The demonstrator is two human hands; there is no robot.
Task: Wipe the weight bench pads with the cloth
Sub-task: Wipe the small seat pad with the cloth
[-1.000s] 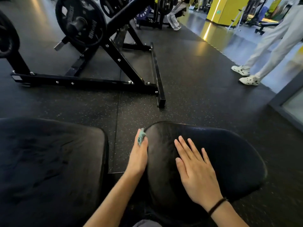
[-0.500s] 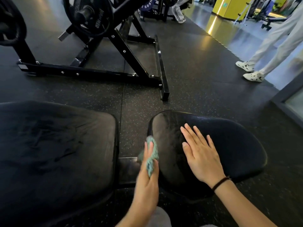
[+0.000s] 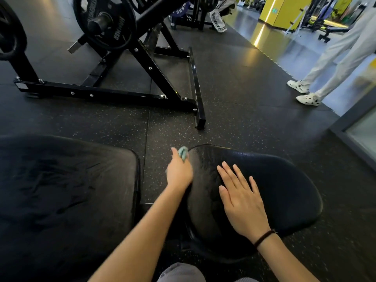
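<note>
Left hand (image 3: 180,173) grips a crumpled teal cloth (image 3: 183,153) against the edge of the rounded black vinyl pad (image 3: 284,186); right hand (image 3: 242,198) (fingers straight, spread) presumably steadies it.

We see a gym: plate-loaded machine (image 3: 114,64) with weight plate (image 3: 104,22), padded bench pads (image 3: 264,190), speckled rubber floor (image 3: 244,110).

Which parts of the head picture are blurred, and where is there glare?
Head view: the left hand and its cloth are motion-blurred; the right hand is sharp. Glare streaks the glossy floor by the yellow wall.
</note>
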